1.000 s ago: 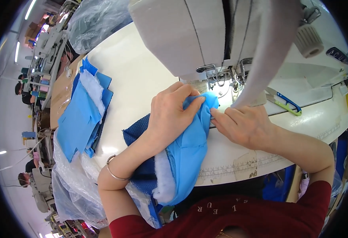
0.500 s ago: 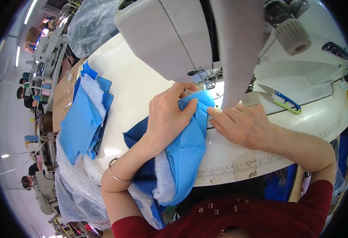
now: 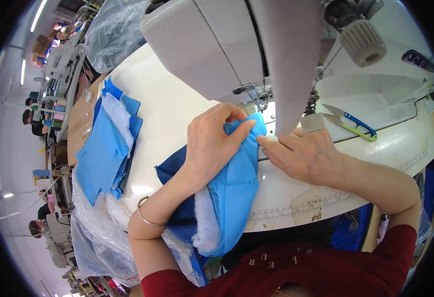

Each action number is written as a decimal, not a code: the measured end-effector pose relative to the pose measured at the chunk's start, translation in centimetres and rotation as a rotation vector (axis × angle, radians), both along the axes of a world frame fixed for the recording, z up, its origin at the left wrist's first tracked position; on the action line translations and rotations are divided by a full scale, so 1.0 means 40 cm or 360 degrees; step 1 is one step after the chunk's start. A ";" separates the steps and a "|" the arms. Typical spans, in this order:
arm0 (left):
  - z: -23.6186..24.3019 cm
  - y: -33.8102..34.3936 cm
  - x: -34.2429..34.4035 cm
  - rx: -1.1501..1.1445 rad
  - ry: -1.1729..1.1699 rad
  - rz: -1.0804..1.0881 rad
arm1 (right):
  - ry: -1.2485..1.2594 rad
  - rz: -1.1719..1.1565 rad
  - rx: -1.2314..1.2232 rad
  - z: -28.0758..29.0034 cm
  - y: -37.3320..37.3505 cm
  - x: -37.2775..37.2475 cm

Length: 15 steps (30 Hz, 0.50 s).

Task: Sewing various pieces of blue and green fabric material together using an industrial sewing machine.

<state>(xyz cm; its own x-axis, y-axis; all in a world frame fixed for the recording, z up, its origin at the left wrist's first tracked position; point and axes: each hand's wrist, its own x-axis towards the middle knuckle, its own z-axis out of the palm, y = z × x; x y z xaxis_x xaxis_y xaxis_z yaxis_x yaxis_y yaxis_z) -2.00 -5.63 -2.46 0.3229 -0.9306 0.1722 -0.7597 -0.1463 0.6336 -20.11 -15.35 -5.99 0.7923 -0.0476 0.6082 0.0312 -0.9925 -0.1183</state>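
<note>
My left hand [image 3: 212, 143] lies flat on a light blue fabric piece [image 3: 234, 198] with white padding and a dark blue mesh layer, pinching its top edge just in front of the needle area [image 3: 261, 101] of a white sewing machine [image 3: 236, 44]. My right hand [image 3: 301, 156] presses the same fabric's right edge against the white table [image 3: 167, 114], fingertips meeting the left hand's. The fabric hangs off the table's front edge toward my lap.
A stack of blue fabric pieces with white padding [image 3: 108, 143] lies at the table's left. Thread snips with blue and green handles [image 3: 353, 123] rest to the right of the machine. Clear plastic bags [image 3: 95, 232] hang at the lower left. Other workstations and people fill the far left.
Both hands have stayed on the fabric by the needle, shifting only slightly; the view has moved in closer to the machine head.
</note>
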 end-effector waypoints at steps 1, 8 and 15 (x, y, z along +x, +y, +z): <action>0.000 -0.001 0.000 0.0001 -0.0001 -0.0002 | -0.0001 -0.0002 0.0001 -0.001 0.000 0.000; 0.003 -0.008 0.008 0.0083 0.0076 -0.0025 | -0.0013 0.0010 0.0084 -0.006 0.006 0.001; 0.008 -0.015 0.011 0.0125 0.0077 -0.0032 | -0.0118 -0.0009 0.0004 -0.008 0.010 0.010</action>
<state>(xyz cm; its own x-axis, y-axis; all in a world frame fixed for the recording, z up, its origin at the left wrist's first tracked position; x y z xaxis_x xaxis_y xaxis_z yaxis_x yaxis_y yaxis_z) -1.55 -6.24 -2.16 0.3101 -0.9470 0.0834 -0.7318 -0.1818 0.6569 -19.72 -14.96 -6.32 0.7448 -0.0535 0.6652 0.0345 -0.9924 -0.1185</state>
